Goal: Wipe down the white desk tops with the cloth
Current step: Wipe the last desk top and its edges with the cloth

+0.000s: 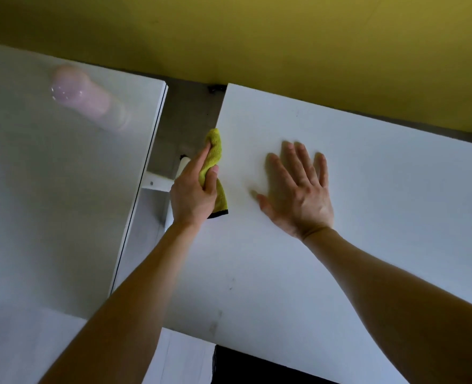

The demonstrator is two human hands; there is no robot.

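Note:
Two white desk tops fill the view. The right desk top (354, 245) lies under both my arms, and the left desk top (49, 203) sits across a narrow gap. My left hand (192, 194) grips a bunched yellow-green cloth (215, 151) with a dark hem, pressed against the left edge of the right desk top. My right hand (298, 187) rests flat on the right desk top, fingers spread, a little to the right of the cloth.
A blurred pink bottle (82, 97) lies on the left desk top. The gap between the desks shows grey floor (187, 115) and a white frame bar (157, 182). A yellow wall (257, 37) runs behind. A dark object (243, 367) sits below the near edge.

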